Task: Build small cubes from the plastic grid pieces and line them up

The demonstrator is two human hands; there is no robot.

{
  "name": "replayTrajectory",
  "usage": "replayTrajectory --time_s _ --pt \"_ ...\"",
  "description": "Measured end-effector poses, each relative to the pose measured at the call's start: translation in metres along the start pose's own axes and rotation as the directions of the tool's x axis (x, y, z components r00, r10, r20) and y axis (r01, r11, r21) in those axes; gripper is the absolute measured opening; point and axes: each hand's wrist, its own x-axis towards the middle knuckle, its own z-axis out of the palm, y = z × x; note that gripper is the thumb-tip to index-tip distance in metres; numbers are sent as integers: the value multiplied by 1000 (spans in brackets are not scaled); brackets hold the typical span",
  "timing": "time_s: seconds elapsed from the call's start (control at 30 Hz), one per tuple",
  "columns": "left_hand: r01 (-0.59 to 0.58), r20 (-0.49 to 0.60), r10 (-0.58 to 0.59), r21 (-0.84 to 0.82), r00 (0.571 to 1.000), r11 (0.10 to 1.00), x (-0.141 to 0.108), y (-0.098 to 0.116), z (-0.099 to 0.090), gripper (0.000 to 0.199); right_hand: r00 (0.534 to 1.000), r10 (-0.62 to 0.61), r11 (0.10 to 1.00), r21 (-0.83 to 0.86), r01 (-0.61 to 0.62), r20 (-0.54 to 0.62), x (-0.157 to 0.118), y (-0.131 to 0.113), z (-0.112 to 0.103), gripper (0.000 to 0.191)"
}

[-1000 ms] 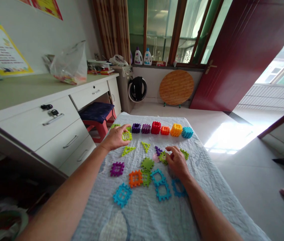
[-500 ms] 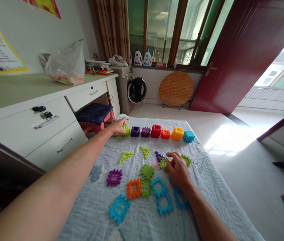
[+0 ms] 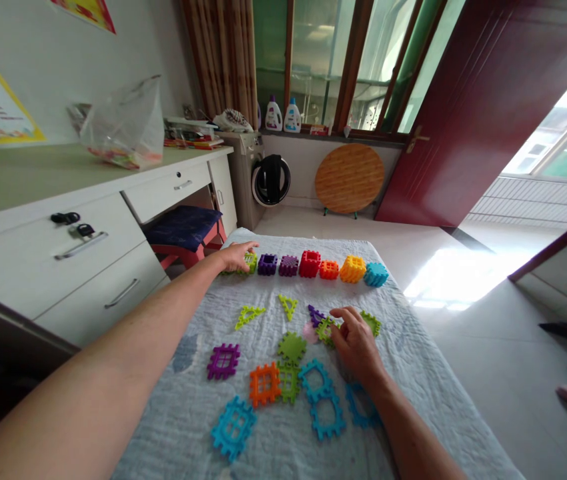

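At the far left end of the row, my left hand (image 3: 236,257) has its fingers around a light green block (image 3: 250,262), with part of the block hidden behind the hand. My right hand (image 3: 358,340) hovers low over the cloth, fingers loosely bent and thumb apart from them, beside a light green toothed tile (image 3: 325,331); whether it touches the tile is unclear. A dark purple triangle (image 3: 316,315) lies just beyond that tile. Another green tile (image 3: 371,323) is partly covered by the right hand. Two yellow-green triangles, one being this triangle frame (image 3: 288,307), lie between the hands.
Along the row stand a dark purple block (image 3: 267,264), a red block (image 3: 310,264), a yellow block (image 3: 352,269) and a blue block (image 3: 376,274). Nearer lie a purple tile (image 3: 223,361), an orange tile (image 3: 265,385) and blue tiles (image 3: 234,428). A white desk (image 3: 88,227) stands left.
The view has shifted slightly. Both hands keep nearly the same places, the left at the green block and the right beside the green tile.
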Motion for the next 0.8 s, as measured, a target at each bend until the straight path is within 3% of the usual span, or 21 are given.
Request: replayTrajectory --time_s 0.23,0.43,0.5,0.57,0.63,0.7,0.8 --pt "-2 6 1 104 1000 995 1 6 -4 78 1000 -7 1000 -16 7 -14 0 -3 -3 24" --pt "-64 -224 95 140 970 988 -26 35 -7 78 991 -37 997 -70 29 -126 5 3 -13 25" --pt "-87 -298 93 32 950 996 -47 54 -1 73 981 -34 996 -93 17 -193 8 7 -18 27" --pt "-110 -328 31 -226 944 968 -71 76 9 65 968 -24 994 -113 -5 -250 11 11 -23 28" --pt "-83 -289 -97 -553 952 829 -94 97 22 56 967 -7 992 -122 -26 -255 13 13 -27 27" --pt "-52 -228 -181 -745 957 665 -113 113 35 51 982 -5 991 -133 -21 -187 12 13 -28 25" --pt "-23 -198 -277 -849 940 528 -129 123 50 46 998 -56 977 -207 60 28 7 6 -25 22"
